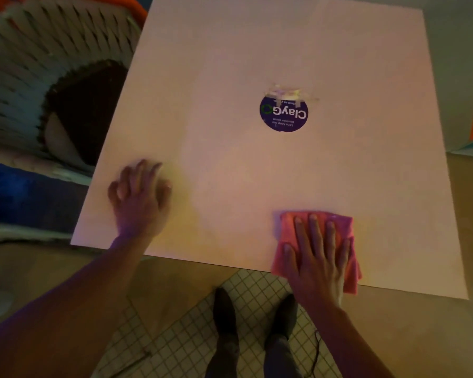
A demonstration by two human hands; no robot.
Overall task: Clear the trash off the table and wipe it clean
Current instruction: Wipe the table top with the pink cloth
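Pressing the pink cloth (336,227) with your flat right hand (316,257), keep your relaxed, empty left hand (138,197) steadying the worktop (257,50).

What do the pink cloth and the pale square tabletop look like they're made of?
Pink cloth: soft fabric, maybe microfibre; it folds and droops over the table's near edge under the flat right hand. Pale square tabletop: smooth matte laminate or painted board, seemingly; thin flat edge.
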